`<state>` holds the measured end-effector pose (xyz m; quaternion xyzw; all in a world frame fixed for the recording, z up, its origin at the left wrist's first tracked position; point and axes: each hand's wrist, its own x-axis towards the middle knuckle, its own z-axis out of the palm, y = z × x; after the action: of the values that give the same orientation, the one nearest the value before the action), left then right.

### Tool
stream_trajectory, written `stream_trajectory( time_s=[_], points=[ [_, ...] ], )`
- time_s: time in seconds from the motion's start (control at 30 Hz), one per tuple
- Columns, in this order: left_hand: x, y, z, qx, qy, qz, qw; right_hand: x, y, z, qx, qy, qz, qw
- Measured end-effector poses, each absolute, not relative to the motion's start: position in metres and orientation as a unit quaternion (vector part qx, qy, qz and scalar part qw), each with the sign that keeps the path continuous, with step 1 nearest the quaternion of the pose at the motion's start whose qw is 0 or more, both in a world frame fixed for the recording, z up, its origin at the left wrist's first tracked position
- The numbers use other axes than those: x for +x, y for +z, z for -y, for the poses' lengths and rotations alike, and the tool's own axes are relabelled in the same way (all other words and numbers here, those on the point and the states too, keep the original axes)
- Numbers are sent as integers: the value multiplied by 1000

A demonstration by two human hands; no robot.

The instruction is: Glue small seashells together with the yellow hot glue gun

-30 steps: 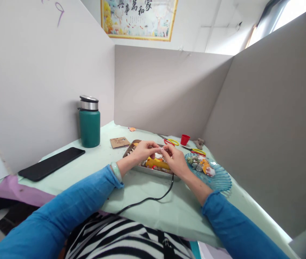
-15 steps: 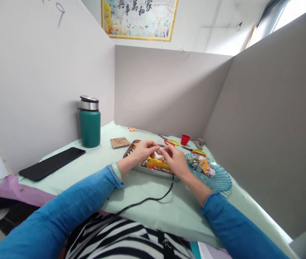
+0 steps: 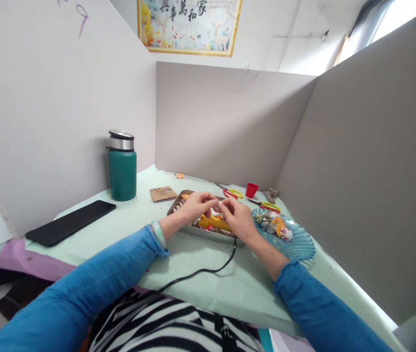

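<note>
Over a metal tray (image 3: 208, 236), my left hand (image 3: 199, 203) and my right hand (image 3: 237, 213) meet fingertip to fingertip. Both are closed in a pinch around something small and whitish, too small to name. A yellow tool (image 3: 213, 223), which looks like a glue gun with a small red light, lies in the tray below my fingers, among pale shell-like or stone-like pieces. A black cord (image 3: 200, 270) runs from the tray's right front towards my lap. Right of my right hand, a blue glass plate (image 3: 303, 244) bears grey-green clusters and an orange and white piece (image 3: 283, 229).
Behind the tray lie two pairs of scissors (image 3: 232, 193), a red cup (image 3: 251, 189) and a grey lump (image 3: 271, 194). On the left are a brown card (image 3: 163, 193), a green bottle (image 3: 121, 171) and a black phone (image 3: 71, 222). Grey partitions (image 3: 226, 117) enclose the table.
My fingertips have drawn slightly closer together over the tray. Everything else stays in place.
</note>
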<state>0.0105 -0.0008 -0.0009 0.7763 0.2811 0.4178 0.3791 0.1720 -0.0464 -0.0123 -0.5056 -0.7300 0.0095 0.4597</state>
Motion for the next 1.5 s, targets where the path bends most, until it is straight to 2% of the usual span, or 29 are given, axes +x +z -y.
stream_trajectory(
  time_s=[0.53, 1.03, 1.5],
  points=[
    [9, -3, -2, 770, 424, -279, 386, 172, -11, 48, -501, 18, 728, 467],
    [11, -4, -7, 733, 426, -277, 452, 172, -11, 48, -508, 6, 725, 464],
    [11, -4, -5, 724, 435, -261, 467, 172, -11, 48, -507, 10, 725, 467]
  ],
)
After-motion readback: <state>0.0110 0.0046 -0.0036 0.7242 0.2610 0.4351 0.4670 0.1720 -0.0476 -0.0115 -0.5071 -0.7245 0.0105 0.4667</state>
